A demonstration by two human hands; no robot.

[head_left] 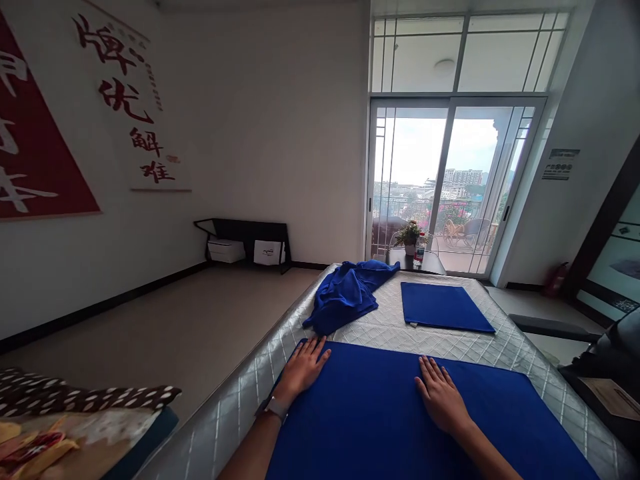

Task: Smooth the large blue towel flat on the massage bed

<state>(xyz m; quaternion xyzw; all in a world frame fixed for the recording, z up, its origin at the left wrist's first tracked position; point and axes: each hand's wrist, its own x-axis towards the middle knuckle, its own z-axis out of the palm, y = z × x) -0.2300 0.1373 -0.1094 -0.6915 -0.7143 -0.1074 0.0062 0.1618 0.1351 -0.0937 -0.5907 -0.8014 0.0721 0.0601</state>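
Observation:
A large blue cloth (pixel 370 413) lies spread flat on the silver quilted table cover (pixel 235 407) in front of me. My left hand (pixel 303 365) rests palm down on its far left corner, fingers stretched out. Near the middle of the far edge, my right hand (pixel 440 395) lies flat on the same cloth with its fingers extended. Beyond it, a second blue cloth (pixel 445 307) forms a flat, neat rectangle with a small white tag at its near edge. To the left of that sits a crumpled heap of blue cloth (pixel 345 293).
A small table with a potted plant (pixel 410 237) and a bottle (pixel 419 251) stands behind the far end. Patterned fabric (pixel 75 427) is at the lower left. On the right are a dark seat (pixel 555 328) and a black item (pixel 610 353). A low black rack (pixel 250 240) stands against the wall.

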